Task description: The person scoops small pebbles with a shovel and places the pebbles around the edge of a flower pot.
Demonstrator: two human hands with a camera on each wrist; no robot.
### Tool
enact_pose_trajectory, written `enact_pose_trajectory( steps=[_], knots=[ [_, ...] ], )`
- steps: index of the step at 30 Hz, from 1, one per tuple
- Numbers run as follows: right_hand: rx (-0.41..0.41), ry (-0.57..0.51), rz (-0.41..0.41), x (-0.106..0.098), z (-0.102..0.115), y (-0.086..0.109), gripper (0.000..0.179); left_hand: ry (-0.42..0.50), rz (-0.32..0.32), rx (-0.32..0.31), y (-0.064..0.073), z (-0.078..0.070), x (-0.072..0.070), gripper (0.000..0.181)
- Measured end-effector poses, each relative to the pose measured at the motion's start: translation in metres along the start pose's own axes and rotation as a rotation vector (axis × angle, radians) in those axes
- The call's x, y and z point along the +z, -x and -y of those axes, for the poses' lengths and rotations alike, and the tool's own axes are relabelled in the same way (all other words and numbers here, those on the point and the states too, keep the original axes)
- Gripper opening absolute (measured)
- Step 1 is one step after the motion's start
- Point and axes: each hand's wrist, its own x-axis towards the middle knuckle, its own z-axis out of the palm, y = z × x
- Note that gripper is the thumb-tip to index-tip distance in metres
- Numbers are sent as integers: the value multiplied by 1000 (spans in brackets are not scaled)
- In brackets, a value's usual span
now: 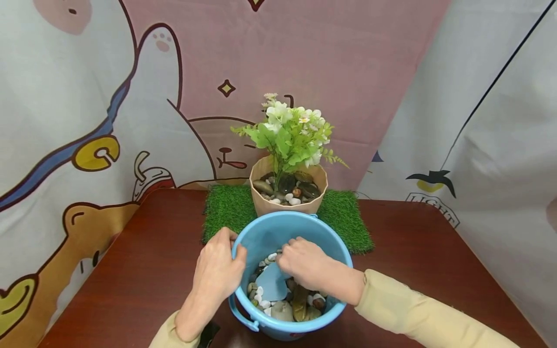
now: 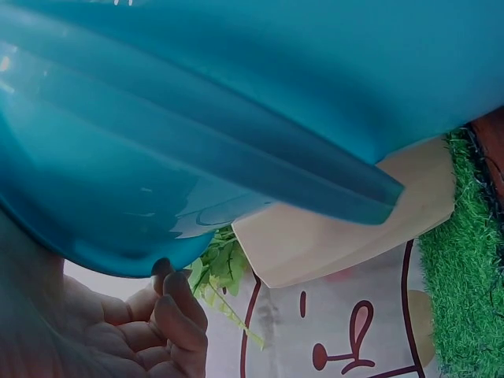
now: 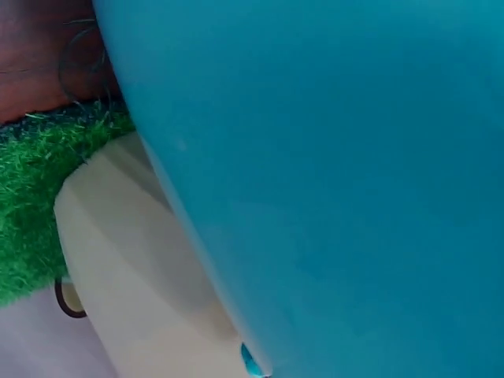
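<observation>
A light blue bucket [image 1: 341,251] stands in front of a flower pot, with its handle hanging down at the near left. My left hand [image 1: 219,266] grips the bucket's left rim, thumb over the inner side and fingers outside; in the left wrist view those curled fingers [image 2: 179,311] show beneath the rim. Inside the bucket, my right hand [image 1: 304,263] has curled fingers over the stones; its fingertips and anything between them are hidden. Around a flat light-blue patch [image 1: 273,284] lie white pebbles [image 1: 265,304] and larger brown and grey stones [image 1: 299,302]. The right wrist view shows mostly the bucket's outer wall [image 3: 315,157].
Behind the bucket, the beige faceted pot [image 1: 287,208] holds stones and white artificial flowers [image 1: 296,128]. It stands on a green turf mat [image 1: 348,227] on the brown table [image 1: 148,251]. A printed cartoon cloth [image 1: 330,58] hangs at the back.
</observation>
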Motion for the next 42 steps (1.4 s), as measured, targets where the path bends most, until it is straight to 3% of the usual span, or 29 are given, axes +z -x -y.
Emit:
enact_pose_trajectory(
  steps=[5, 12, 19, 28, 42],
  knots=[
    [5, -133, 67, 0, -7, -2, 12, 1, -5, 1, 0, 0, 0, 14],
    [10, -327, 99, 2, -17, 0, 20, 5, -1, -3, -1, 0, 0, 14],
    [-47, -356, 5, 4, -26, 6, 17, 10, -1, 3, -1, 0, 0, 14],
    [-34, -493, -13, 8, -44, 12, 19, 13, 13, -6, -1, 0, -1, 15],
    [-139, -550, -133, -6, -60, 28, 17, 14, 13, -4, 0, 1, -1, 15]
  ],
)
